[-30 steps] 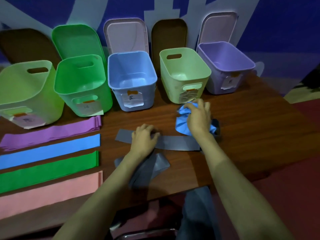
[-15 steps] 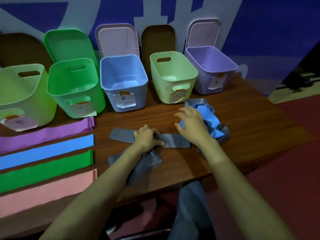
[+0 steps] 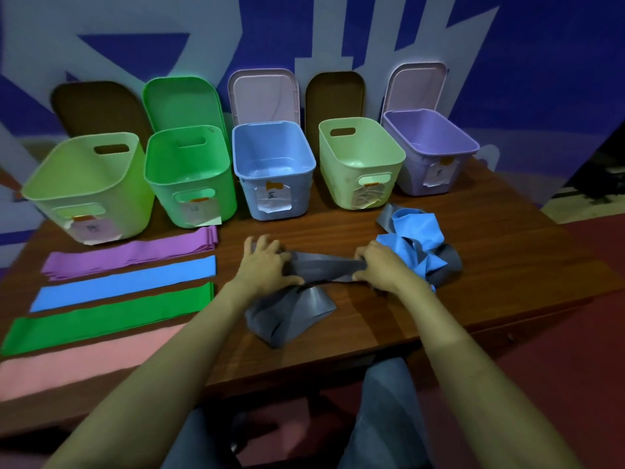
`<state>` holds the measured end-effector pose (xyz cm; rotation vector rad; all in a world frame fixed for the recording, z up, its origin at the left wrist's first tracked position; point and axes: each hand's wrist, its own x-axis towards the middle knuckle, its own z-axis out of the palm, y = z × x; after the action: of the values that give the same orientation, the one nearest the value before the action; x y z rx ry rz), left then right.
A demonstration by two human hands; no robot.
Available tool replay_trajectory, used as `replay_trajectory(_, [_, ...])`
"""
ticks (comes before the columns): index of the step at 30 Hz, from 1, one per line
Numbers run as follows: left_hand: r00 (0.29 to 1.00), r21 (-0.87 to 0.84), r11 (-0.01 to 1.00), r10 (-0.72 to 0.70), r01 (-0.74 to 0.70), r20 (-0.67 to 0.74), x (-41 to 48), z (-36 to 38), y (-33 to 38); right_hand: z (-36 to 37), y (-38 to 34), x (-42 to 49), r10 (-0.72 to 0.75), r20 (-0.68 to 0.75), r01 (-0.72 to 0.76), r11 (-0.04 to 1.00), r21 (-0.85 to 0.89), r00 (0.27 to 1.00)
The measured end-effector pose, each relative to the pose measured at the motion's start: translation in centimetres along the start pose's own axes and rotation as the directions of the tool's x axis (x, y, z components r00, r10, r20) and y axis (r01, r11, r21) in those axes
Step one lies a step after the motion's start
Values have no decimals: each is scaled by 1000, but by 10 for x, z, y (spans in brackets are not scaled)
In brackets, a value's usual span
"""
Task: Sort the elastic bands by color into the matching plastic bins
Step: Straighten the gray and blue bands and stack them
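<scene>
In the head view, the grey band [image 3: 326, 267] lies on the wooden table [image 3: 507, 265] in front of the blue bin [image 3: 274, 170], its long axis running left to right and pulled taut between both hands. The left hand [image 3: 265, 264] grips the left end with curled fingers; the right hand [image 3: 380, 265] pinches the right end. The slack tail bunches below the left hand, and a crumpled blue band [image 3: 416, 235] sits just right of the right hand.
</scene>
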<state>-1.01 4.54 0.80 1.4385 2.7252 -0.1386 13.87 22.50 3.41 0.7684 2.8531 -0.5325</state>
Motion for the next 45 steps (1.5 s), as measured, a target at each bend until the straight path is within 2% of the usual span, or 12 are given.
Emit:
replay_trajectory(5, [989, -75, 989, -133, 128, -58, -7, -3, -31, -36, -10, -16, -121, -226, 179, 950, 255, 967])
replay_trajectory(9, [985, -242, 955, -170, 174, 37, -13, 4, -46, -57, -45, -21, -187, -416, 400, 760, 513, 890])
replay_trajectory(12, [979, -496, 855, -200, 153, -43, -22, 7, -49, -64, -67, -24, -334, -470, 532, 751, 390, 817])
replay_trajectory(16, [907, -709, 683, -394, 177, -152, -32, 10, -46, -69, -83, -32, -413, -565, 655, 679, 332, 714])
replay_trajectory(22, [918, -551, 809, -355, 206, -178, -40, 11, -46, -78, -92, -40, -407, -654, 722, 610, 325, 638])
replay_trajectory(24, [906, -638, 750, -375, 172, -197, -41, 14, -46, -81, -92, -36, -359, -674, 704, 622, 342, 645])
replay_trajectory(28, [943, -952, 298, -331, 66, -38, -56, 12, -51, -84, -81, -27, -205, -730, 640, 664, 386, 653])
replay_trajectory(30, [956, -985, 168, -292, 29, -21, -67, 7, -55, -81, -71, -24, -134, -735, 613, 660, 434, 665])
replay_trajectory(36, [889, -957, -285, -450, -49, 89, -70, -4, -81, -58, -35, -7, 96, -637, 497, 541, 678, 765])
replay_trajectory(41, [872, -943, -328, -446, 49, 200, -34, -20, -90, -34, -14, 39, 174, -549, 352, 604, 715, 818])
replay_trajectory(43, [817, -965, -249, -536, 87, 212, -10, -18, -95, -25, -7, 60, 179, -538, 275, 704, 655, 824])
replay_trajectory(45, [756, -980, -78, -626, 182, 191, 11, -12, -98, -10, 0, 81, 187, -509, 184, 785, 592, 840])
